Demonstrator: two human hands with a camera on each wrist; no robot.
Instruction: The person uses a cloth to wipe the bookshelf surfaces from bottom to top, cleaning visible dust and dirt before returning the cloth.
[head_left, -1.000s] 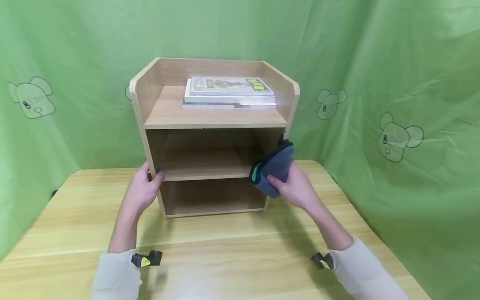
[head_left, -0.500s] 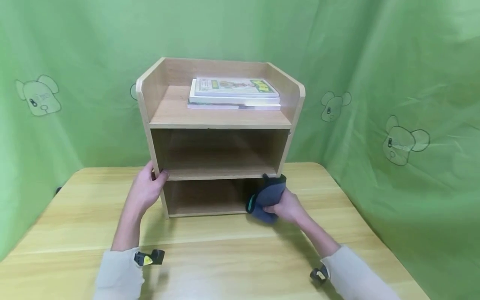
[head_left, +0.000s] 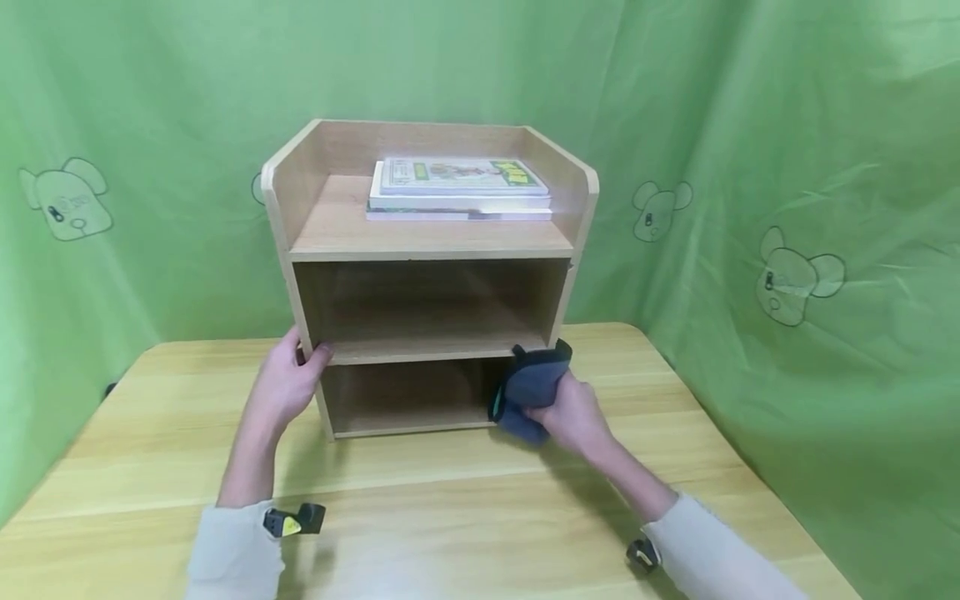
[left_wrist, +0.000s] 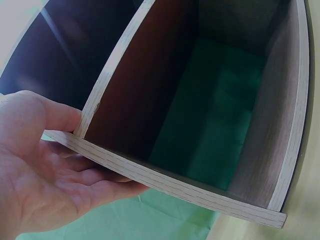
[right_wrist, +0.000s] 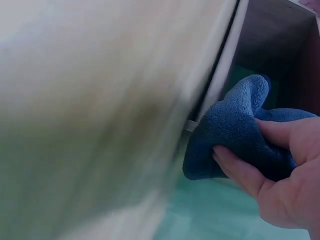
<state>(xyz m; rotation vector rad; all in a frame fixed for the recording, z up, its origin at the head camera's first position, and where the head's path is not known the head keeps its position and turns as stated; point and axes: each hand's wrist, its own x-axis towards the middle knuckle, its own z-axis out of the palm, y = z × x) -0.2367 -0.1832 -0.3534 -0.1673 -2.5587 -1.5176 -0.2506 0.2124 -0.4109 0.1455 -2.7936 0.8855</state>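
Note:
A small wooden shelf unit (head_left: 435,354) with an open top and two compartments stands on the table. My left hand (head_left: 288,375) grips its left side panel near the middle board; the left wrist view shows the thumb inside and the fingers (left_wrist: 107,192) along the outer face. In my right hand (head_left: 577,417) is a folded dark blue cloth (head_left: 536,383), pinched between thumb and fingers. The cloth (right_wrist: 232,130) lies against the lower right front edge of the shelf and hides that corner. Part of the right hand is hidden behind the cloth in the head view.
Several stacked books (head_left: 459,192) lie on the shelf's top board, toward the right. The light wooden table (head_left: 420,525) extends around the shelf. A green curtain (head_left: 450,58) with mouse-like drawings hangs behind and at both sides.
My right hand has brought the cloth down along the shelf's right front edge, from the middle compartment to the lower corner. The left hand keeps its hold on the side panel.

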